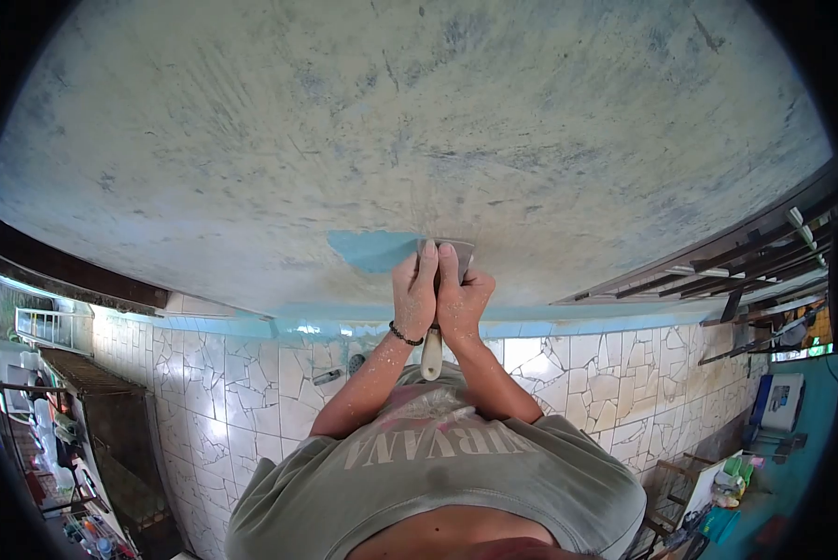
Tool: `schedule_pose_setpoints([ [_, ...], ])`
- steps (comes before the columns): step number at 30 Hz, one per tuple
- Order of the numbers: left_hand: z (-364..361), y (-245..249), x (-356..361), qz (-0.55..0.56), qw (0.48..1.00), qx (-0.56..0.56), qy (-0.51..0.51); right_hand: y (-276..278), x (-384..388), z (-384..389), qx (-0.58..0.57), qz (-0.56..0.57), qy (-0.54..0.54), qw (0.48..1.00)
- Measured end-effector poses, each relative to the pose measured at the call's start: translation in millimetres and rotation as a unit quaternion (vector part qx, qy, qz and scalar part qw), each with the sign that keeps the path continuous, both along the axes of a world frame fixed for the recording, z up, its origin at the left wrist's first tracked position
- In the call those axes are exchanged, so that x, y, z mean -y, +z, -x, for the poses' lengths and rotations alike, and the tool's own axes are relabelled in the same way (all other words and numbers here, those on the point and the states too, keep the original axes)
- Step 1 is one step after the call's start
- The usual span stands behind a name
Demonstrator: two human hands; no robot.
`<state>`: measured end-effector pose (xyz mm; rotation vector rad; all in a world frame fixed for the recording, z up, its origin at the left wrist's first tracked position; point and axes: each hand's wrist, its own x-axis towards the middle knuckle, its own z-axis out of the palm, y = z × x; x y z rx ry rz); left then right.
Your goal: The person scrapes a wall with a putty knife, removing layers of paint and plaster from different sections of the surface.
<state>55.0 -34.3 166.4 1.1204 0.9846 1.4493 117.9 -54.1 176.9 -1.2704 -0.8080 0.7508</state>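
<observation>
Both hands grip one scraper with a wide metal blade and a pale handle that hangs down below them. My left hand has its thumb on the blade, and a dark beaded bracelet circles that wrist. Beside it, my right hand also presses a thumb against the blade. The blade's edge touches the mottled, whitish wall. Left of the blade lies a bare light-blue patch. Pale flecks cover both forearms.
Light cracked-pattern tiles cover the floor. A dark cabinet with things beside it stands at the left. Wooden slats jut out at the right, above a shelf holding colourful items at the lower right.
</observation>
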Motion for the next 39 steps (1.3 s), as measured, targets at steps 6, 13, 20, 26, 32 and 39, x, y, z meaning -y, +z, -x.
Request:
schedule_pose_setpoints([
  [6,2,-11,6,0.003,0.998,0.032,-0.057,2,5,-1,-0.033,-0.017,-0.013,0.999],
  [13,-3,2,11,-0.014,0.996,0.042,-0.074,-1,3,-7,-0.002,-0.033,-0.014,0.999],
  [20,1,-2,2,-0.021,0.995,0.050,-0.086,17,4,-3,-0.011,-0.035,-0.007,0.999],
  [26,-2,17,10,-0.018,0.997,0.036,-0.068,2,2,-1,-0.042,-0.038,-0.025,0.998],
  [32,1,7,11,-0.023,0.999,0.004,-0.037,7,2,2,-0.039,-0.038,-0.021,0.998],
  [39,6,-6,2,-0.015,0.998,0.036,-0.055,6,4,0,-0.027,-0.021,-0.004,0.999],
])
